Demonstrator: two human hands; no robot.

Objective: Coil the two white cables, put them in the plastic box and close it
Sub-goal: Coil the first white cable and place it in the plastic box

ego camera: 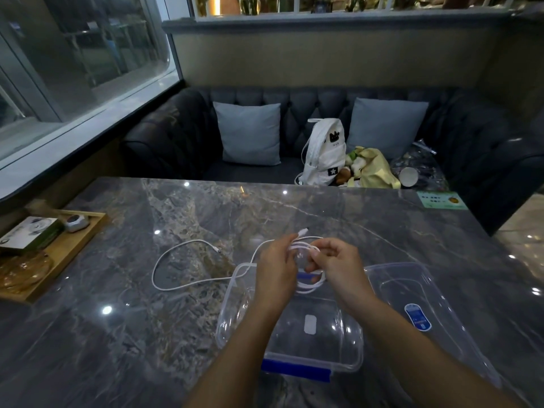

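At centre frame, a left hand [275, 270] and a right hand [335, 265] pinch shut on a half-coiled white cable [306, 248] above the open plastic box [235, 316] (lid [426, 293] lying at right). The cable's loose tail [176, 260] trails leftward across the marble table [147, 334].

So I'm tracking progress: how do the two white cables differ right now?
The cable in the hands is wound into loops and held above the box; the other cable lies loose and uncoiled on the table, untouched. Both are thin and white.
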